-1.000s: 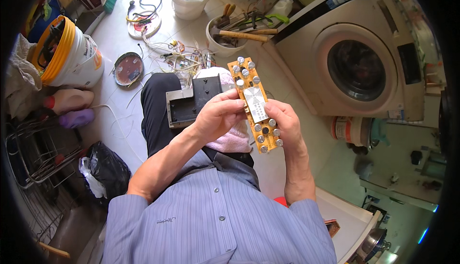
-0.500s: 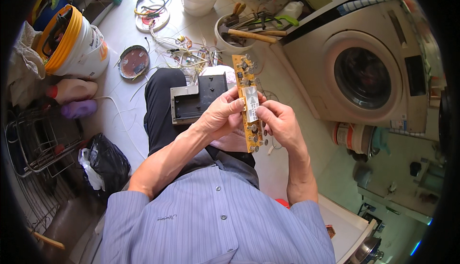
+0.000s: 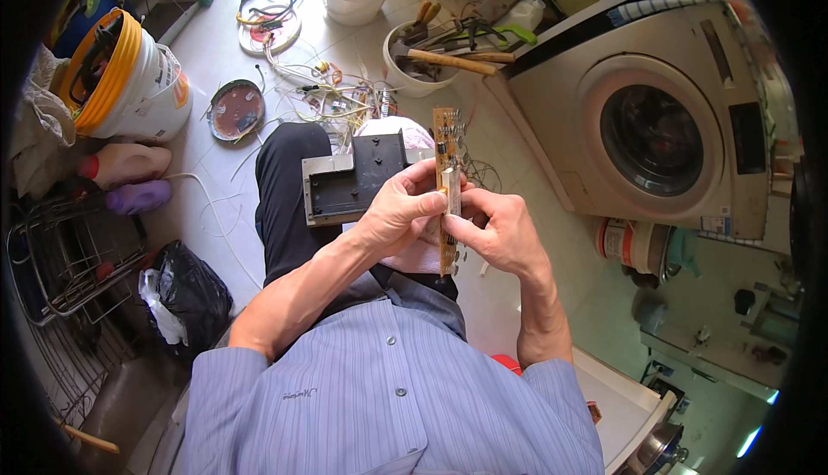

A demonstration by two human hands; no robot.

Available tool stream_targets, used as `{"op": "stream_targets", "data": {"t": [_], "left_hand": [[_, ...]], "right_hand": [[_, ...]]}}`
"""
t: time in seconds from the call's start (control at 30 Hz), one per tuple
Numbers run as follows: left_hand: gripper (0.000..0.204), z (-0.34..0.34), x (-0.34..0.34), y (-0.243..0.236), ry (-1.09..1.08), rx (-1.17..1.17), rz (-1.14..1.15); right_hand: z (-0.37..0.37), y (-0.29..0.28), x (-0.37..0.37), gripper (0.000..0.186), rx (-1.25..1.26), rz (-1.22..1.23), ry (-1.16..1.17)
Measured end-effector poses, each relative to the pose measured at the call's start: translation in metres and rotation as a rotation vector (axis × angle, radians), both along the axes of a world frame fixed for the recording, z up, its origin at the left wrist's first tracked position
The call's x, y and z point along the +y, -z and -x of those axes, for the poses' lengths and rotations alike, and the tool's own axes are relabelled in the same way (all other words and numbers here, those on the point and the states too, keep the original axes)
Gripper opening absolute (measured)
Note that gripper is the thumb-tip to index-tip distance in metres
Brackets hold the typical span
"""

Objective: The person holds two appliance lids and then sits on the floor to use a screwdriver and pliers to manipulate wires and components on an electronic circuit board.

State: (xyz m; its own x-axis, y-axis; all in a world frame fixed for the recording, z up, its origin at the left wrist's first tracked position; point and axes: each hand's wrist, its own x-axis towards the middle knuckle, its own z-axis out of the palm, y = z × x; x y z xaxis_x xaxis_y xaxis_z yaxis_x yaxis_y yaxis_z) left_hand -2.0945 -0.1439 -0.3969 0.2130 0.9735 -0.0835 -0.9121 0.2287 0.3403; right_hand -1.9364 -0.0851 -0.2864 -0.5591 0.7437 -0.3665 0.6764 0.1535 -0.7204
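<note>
Between my hands, above my lap, a narrow tan circuit board (image 3: 446,143) stands almost edge-on, with small round springs or buttons along its right side. A pale module or display (image 3: 454,184) sits at its middle. My left hand (image 3: 404,208) is closed on the board's left side, thumb at the edge. From the right, my right hand (image 3: 498,227) pinches the board by the pale part; its fingertips are partly hidden. A black plastic housing (image 3: 377,160) with a grey stepped edge rests on my thigh, beside a pink cloth (image 3: 412,133).
Tangled wires (image 3: 345,100) and a round reddish plate (image 3: 235,110) lie on the floor ahead. A white tool bucket (image 3: 398,70) with a wooden-handled hammer (image 3: 453,62) stands near the washing machine (image 3: 638,130). Left are a yellow-rimmed bucket (image 3: 164,87) and a black bag (image 3: 197,290).
The board has turned from showing its face to nearly edge-on, and its top has shifted slightly right. Both hands keep their hold on it.
</note>
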Motion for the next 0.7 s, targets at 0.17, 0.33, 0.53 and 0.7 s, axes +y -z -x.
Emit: {"op": "stream_targets", "data": {"t": [0.17,0.33,0.53,0.7], "left_hand": [[0.065,0.003,-0.001,0.001,0.037,0.008,-0.001],[0.064,0.002,-0.002,0.003,0.050,0.034,0.003],[0.069,-0.006,-0.006,0.008,0.079,-0.064,-0.047],[0.070,-0.005,-0.004,0.007,0.123,-0.179,-0.087]], "right_hand": [[0.000,0.004,-0.005,0.032,0.013,-0.046,0.006],[-0.002,0.007,-0.007,0.034,-0.016,-0.073,0.000],[-0.005,-0.009,-0.009,0.041,-0.121,-0.102,-0.008],[-0.011,-0.012,-0.016,0.044,-0.009,-0.237,0.106]]}}
